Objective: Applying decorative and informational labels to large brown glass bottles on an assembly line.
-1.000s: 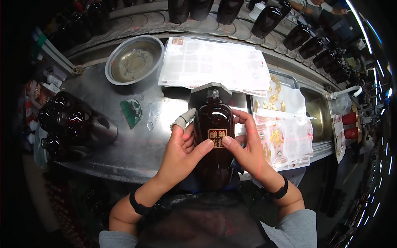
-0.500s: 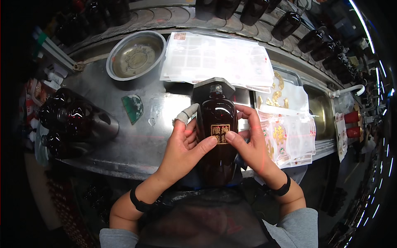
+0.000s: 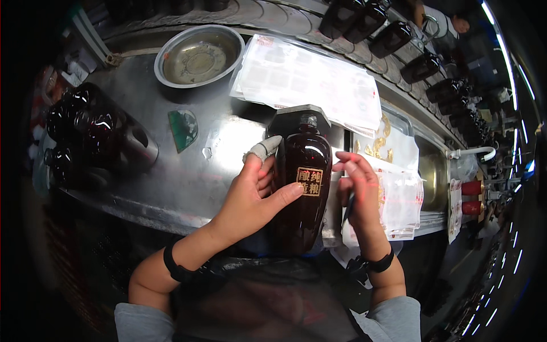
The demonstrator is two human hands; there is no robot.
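A dark brown glass bottle [image 3: 303, 219] with a square gold-framed label [image 3: 310, 181] lies tilted in front of me, its neck pointing away. My left hand [image 3: 250, 196] grips its left side, thumb on the label's edge, the other fingers along the side. A whitish wrap covers one fingertip of that hand. My right hand [image 3: 362, 191] is just off the bottle's right side, fingers curled. A slim dark stick-like thing [image 3: 349, 206] shows at its palm, mostly hidden. Behind the bottle's neck is a dark angular stand [image 3: 285, 118].
Printed sheets [image 3: 307, 80] lie at the back, beside a metal basin [image 3: 162, 68] of liquid. Label sheets [image 3: 401, 199] and gold cut-out labels [image 3: 383, 139] are on the right, before a sink [image 3: 433, 176]. More dark bottles [image 3: 102, 131] stand left. A green scraper [image 3: 183, 131] lies on the metal table.
My right hand has let go of the bottle and moved slightly right, its fingers curling. My left hand keeps its hold, and the whole label now shows more clearly. The view has shifted.
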